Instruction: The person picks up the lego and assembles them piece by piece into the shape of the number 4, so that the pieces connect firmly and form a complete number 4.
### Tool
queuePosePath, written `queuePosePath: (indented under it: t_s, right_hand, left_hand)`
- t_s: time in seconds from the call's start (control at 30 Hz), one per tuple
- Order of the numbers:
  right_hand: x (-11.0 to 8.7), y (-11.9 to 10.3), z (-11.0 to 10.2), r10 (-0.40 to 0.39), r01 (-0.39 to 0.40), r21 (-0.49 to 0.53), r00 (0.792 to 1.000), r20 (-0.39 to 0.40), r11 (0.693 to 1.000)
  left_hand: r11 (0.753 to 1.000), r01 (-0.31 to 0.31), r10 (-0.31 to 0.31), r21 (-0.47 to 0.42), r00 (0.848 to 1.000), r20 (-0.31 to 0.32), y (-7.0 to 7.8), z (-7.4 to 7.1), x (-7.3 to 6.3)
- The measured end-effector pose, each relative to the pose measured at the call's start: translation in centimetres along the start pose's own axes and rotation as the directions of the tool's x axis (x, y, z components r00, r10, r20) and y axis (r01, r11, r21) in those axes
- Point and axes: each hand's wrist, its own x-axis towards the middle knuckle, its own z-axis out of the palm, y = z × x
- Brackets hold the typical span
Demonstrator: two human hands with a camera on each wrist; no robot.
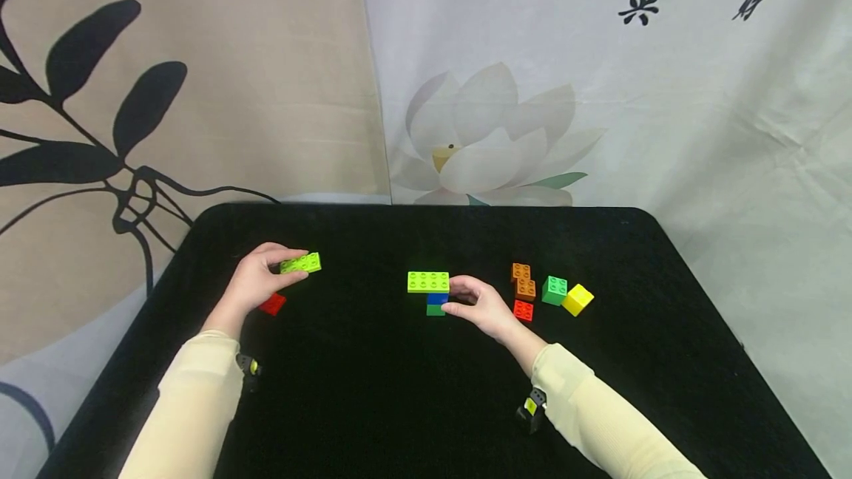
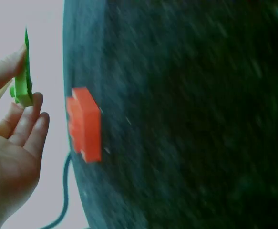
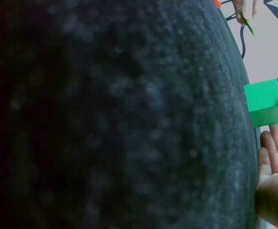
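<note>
My left hand [image 1: 256, 278] pinches a lime-green toy brick [image 1: 302, 264] between thumb and fingers; in the left wrist view the same lime brick [image 2: 23, 88] appears edge-on. A red brick [image 1: 273, 304] lies close to that hand. Toward the middle, my right hand [image 1: 484, 310] grips a stack from its right side. Its top is a long lime brick [image 1: 428, 282], with a blue brick [image 1: 437, 299] beneath it and a green brick [image 1: 435, 310] lowest. The right wrist view shows my thumb against the green brick [image 3: 262, 98]. Whether the stack touches the table, I cannot tell.
Right of my right hand are two orange-brown bricks [image 1: 525, 288], a red brick [image 1: 523, 310], a green brick [image 1: 554, 290] and a tilted yellow brick [image 1: 577, 300]. All lie on the black table [image 1: 373, 405]. A printed curtain [image 1: 299, 94] hangs behind its far edge.
</note>
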Motion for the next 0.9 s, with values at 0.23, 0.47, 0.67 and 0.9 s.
queuePosePath:
  t_s: [0.23,0.47,0.67,0.9]
  right_hand:
    - [0.0,-0.1,0.0,-0.008,0.008,0.015,1.000,0.005,1.000]
    - [0.0,-0.1,0.0,-0.008,0.008,0.030,1.000,0.005,1.000]
    - [0.0,0.0,0.1,-0.003,0.003,0.046,1.000,0.004,0.999]
    - [0.0,-0.1,0.0,-0.006,0.006,0.030,1.000,0.006,1.000]
  left_hand:
    - [0.996,-0.083,0.083,-0.017,0.997,-0.007,2.2,1.1,0.4]
    - [0.987,-0.147,0.148,-0.060,0.989,0.012,4.4,2.4,0.6]
    - [0.978,-0.192,0.196,-0.085,0.979,0.054,6.5,3.5,0.5]
    - [0.953,-0.289,0.297,-0.092,0.952,0.076,9.1,4.8,0.4]
